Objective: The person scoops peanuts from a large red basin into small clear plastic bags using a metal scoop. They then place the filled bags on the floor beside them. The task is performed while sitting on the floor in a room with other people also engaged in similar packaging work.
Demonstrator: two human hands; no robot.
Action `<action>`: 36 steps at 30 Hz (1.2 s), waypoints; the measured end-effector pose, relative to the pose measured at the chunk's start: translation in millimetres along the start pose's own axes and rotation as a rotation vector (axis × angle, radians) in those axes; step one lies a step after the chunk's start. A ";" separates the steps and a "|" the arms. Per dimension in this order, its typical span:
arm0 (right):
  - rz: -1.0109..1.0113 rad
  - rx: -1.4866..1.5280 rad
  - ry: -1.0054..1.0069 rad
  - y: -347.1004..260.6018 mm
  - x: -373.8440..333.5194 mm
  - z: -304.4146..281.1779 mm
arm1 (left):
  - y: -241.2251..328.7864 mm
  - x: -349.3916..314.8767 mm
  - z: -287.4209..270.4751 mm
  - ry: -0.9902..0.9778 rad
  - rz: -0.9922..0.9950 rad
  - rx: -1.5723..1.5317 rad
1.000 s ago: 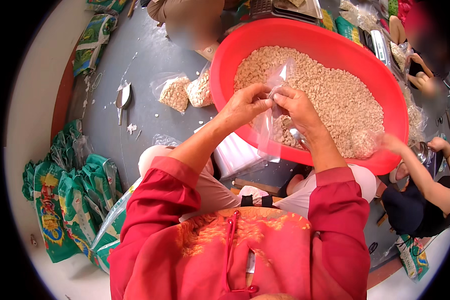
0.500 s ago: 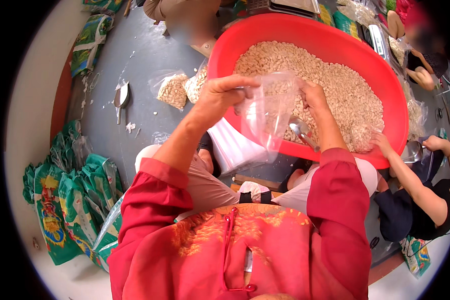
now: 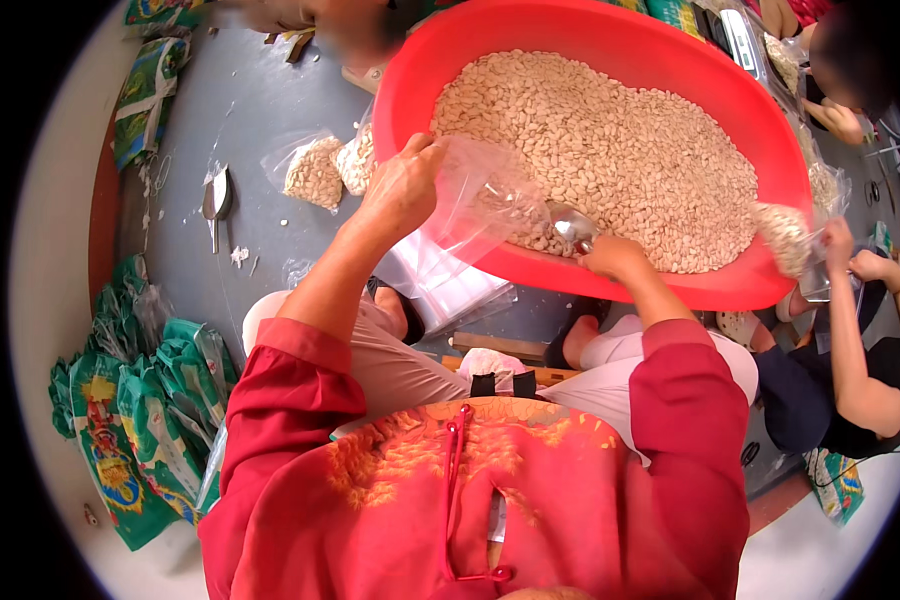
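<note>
Plastic bag (image 3: pixel 475 195), clr w/ creases

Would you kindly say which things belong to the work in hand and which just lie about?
Belonging, it seems:
clear plastic bag, in left hand
metal scoop, at right hand
red tub of pale seeds

Probably just lying about:
floor scoop
green bags
</note>
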State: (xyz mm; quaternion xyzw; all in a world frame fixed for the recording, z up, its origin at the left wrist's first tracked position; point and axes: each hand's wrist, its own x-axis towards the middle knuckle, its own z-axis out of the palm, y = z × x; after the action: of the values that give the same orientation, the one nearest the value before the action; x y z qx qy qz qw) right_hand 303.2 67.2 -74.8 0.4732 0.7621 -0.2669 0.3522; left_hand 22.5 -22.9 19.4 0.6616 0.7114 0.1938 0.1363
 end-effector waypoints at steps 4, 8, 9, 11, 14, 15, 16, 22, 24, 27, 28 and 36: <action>0.052 -0.171 0.192 26.3 28.1 19.1 | 0.2 2.9 10.9 -0.108 -0.046 -0.063; -0.067 -0.104 0.187 66.6 12.7 -34.8 | -2.5 -12.2 7.6 -0.235 -0.049 -0.076; -0.092 -0.038 0.268 91.7 2.8 -38.5 | -3.1 -9.7 7.9 -0.280 -0.026 -0.085; 0.020 0.466 0.018 137.0 7.2 -42.0 | -5.5 -13.7 5.4 -0.170 -0.083 -0.146; 0.188 0.695 0.022 149.3 -4.9 -37.0 | -25.2 -10.6 8.7 -0.013 -0.131 -0.322; 0.221 0.728 0.009 158.1 -4.7 -25.6 | -24.7 -7.8 8.1 -0.009 -0.203 -0.352; 0.244 0.763 -0.007 162.9 4.6 -12.4 | -19.7 -5.0 2.5 -0.002 -0.280 -0.371; 0.132 0.972 -0.023 146.1 83.7 16.7 | -2.3 5.2 -14.4 -0.029 -0.446 -0.457; 0.027 1.090 -0.082 116.2 121.0 1.8 | -1.0 4.8 -9.8 0.033 -0.443 -0.457; -0.002 1.241 -0.030 70.5 182.5 1.1 | -8.4 6.6 -2.9 0.008 -0.404 -0.364; -0.039 1.327 -0.033 48.1 197.1 -4.8 | -7.5 8.7 -1.2 0.014 -0.398 -0.379; -0.164 1.489 0.140 -40.1 247.2 -43.5 | -6.0 30.8 -2.0 -0.060 -0.499 -0.505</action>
State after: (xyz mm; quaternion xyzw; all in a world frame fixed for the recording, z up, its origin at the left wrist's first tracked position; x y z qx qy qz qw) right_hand 179.2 214.8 -240.5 0.5440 0.4336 -0.7063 -0.1312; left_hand 13.6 7.3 20.3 0.4182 0.7764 0.3047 0.3598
